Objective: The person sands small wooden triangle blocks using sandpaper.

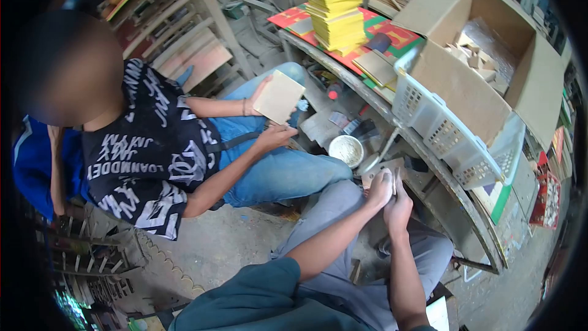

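Note:
My left hand (380,190) and my right hand (399,206) are pressed close together over my lap, below the edge of the bench. Both have bent fingers and pale dust on them. A small pale piece shows between them, mostly covered by the fingers, and I cannot tell what it is. Just behind my fingertips is a light brown flat piece (392,165). Up and to the left of the hands stands a white tub (346,151) with pale contents.
Beside me a seated person (153,141) holds a square wooden board (280,97). On the bench (422,141) stand a stack of yellow pieces (335,17) and a white plastic crate (441,147). A cardboard box (471,95) with wooden blocks (474,60) sits in the crate.

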`<state>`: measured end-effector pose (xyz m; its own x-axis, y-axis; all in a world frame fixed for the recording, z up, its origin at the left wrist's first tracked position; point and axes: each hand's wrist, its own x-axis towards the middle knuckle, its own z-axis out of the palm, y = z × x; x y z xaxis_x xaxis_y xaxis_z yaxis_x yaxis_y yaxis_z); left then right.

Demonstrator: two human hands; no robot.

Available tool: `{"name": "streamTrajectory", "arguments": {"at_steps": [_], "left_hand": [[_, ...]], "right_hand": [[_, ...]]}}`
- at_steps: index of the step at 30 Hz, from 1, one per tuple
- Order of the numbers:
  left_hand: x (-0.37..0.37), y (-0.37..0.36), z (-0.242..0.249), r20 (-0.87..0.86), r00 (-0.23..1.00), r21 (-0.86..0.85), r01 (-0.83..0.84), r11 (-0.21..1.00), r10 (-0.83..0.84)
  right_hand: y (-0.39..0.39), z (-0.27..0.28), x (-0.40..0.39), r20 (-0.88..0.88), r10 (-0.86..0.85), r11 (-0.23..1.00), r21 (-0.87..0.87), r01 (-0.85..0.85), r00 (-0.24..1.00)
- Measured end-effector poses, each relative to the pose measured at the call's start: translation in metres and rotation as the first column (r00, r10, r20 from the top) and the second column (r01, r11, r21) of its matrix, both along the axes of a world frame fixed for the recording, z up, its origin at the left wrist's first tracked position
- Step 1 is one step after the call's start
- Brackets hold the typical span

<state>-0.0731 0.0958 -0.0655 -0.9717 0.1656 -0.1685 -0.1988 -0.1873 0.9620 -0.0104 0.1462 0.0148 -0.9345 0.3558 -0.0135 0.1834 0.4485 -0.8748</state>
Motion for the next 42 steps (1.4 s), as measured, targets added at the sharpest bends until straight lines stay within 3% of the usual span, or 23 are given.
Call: {"name": "streamTrajectory", "arguments": {"at_steps": [1, 3, 4, 5, 6, 7, 8, 9, 11, 13, 15, 16, 17, 19, 20, 24, 30, 34, 35, 36, 38, 40, 42], "left_hand": [[-0.003, 0.003, -0.003, -0.104, 0.989, -0.177, -0.126, 0.976, 0.109], [-0.012, 0.013, -0.047, -0.293, 0.936, -0.182, -0.253, 0.950, 0.193], [-0.008, 0.008, -0.034, -0.272, 0.944, -0.160, -0.238, 0.958, 0.189], [-0.001, 0.009, -0.021, -0.248, 0.953, -0.132, -0.214, 0.968, 0.177], [0.006, -0.002, 0.001, 0.001, 1.000, -0.062, 0.018, 0.998, -0.018], [0.009, 0.001, -0.008, -0.056, 0.998, -0.037, 0.040, 0.999, -0.042], [0.011, 0.003, -0.017, -0.064, 0.997, 0.014, 0.042, 0.999, -0.041], [0.013, 0.004, -0.022, -0.071, 0.997, 0.067, 0.048, 0.997, -0.044], [0.022, -0.006, 0.007, -0.095, 0.993, 0.112, 0.083, 0.990, -0.072], [0.030, -0.028, 0.037, -0.118, 0.988, 0.153, 0.120, 0.981, -0.102], [0.038, -0.054, 0.057, 0.147, 0.903, 0.327, 0.340, 0.882, -0.403], [0.043, -0.061, 0.054, 0.169, 0.892, 0.398, 0.327, 0.857, -0.419], [0.050, -0.065, 0.052, 0.169, 0.890, 0.400, 0.332, 0.854, -0.424], [0.062, -0.075, 0.052, 0.294, 0.817, 0.700, 0.169, 0.694, -0.496], [0.067, -0.080, 0.051, 0.282, 0.811, 0.740, 0.155, 0.654, -0.512], [0.089, -0.103, 0.068, 0.227, 0.860, 0.788, 0.114, 0.605, -0.457], [0.128, -0.181, 0.092, 0.331, 0.859, 0.750, 0.012, 0.661, -0.390], [0.159, -0.244, 0.108, 0.364, 0.925, 0.481, -0.081, 0.873, -0.114], [0.170, -0.264, 0.106, 0.325, 0.946, 0.211, -0.056, 0.976, -0.016], [0.184, -0.284, 0.102, 0.265, 0.962, -0.079, -0.046, 0.996, 0.065], [0.214, -0.314, 0.112, 0.204, 0.972, -0.493, 0.002, 0.870, 0.114], [0.248, -0.340, 0.117, 0.382, 0.913, -0.619, 0.136, 0.773, 0.146], [0.287, -0.366, 0.109, 0.256, 0.965, -0.711, 0.222, 0.667, -0.048]], "right_hand": [[-0.007, 0.009, 0.007, -0.113, 0.036, 0.997, 0.068, -0.029, 0.993], [-0.016, 0.009, 0.016, -0.289, 0.135, 0.986, 0.137, -0.099, 0.948], [-0.015, 0.004, 0.016, -0.276, 0.120, 0.988, 0.125, -0.088, 0.954], [-0.011, 0.001, 0.015, -0.257, 0.097, 0.991, 0.117, -0.069, 0.962], [-0.006, 0.001, 0.012, -0.159, 0.060, 0.996, 0.078, -0.048, 0.985], [-0.001, 0.002, 0.009, -0.059, 0.022, 0.999, 0.044, -0.019, 0.998], [0.007, 0.001, 0.005, 0.085, 0.038, 0.991, 0.124, -0.048, 0.996], [0.015, -0.013, 0.004, 0.080, 0.041, 0.991, 0.122, -0.051, 0.996], [0.022, -0.047, 0.003, -0.146, 0.037, 0.999, 0.002, -0.037, 0.989], [0.018, -0.037, 0.005, -0.079, 0.015, 0.998, -0.057, -0.019, 0.997], [0.015, -0.039, 0.010, -0.141, -0.033, 0.978, -0.211, 0.003, 0.989], [0.018, -0.045, 0.011, -0.077, -0.054, 0.995, -0.086, 0.048, 0.996], [0.022, -0.050, 0.013, -0.076, -0.060, 0.995, -0.085, 0.053, 0.995], [0.024, -0.048, 0.014, -0.064, -0.041, 0.982, -0.185, 0.028, 0.997], [0.025, -0.054, 0.014, -0.106, -0.040, 0.985, -0.169, 0.022, 0.994], [0.025, -0.044, 0.020, -0.088, -0.060, 0.997, -0.045, 0.056, 0.994], [0.031, -0.035, 0.023, -0.082, -0.072, 0.996, -0.062, 0.067, 0.994], [0.031, -0.042, 0.021, -0.069, -0.069, 0.994, -0.093, 0.062, 0.995], [0.029, -0.040, 0.021, -0.059, -0.082, 0.992, -0.103, 0.075, 0.995], [0.028, -0.039, 0.021, -0.045, -0.065, 0.992, -0.111, 0.059, 0.997], [0.031, -0.054, 0.018, -0.059, -0.057, 0.989, -0.142, 0.049, 0.997], [0.031, -0.068, 0.016, -0.093, -0.072, 0.977, -0.207, 0.052, 0.993], [0.032, -0.069, 0.018, -0.087, -0.053, 0.975, -0.220, 0.033, 0.995]]}}
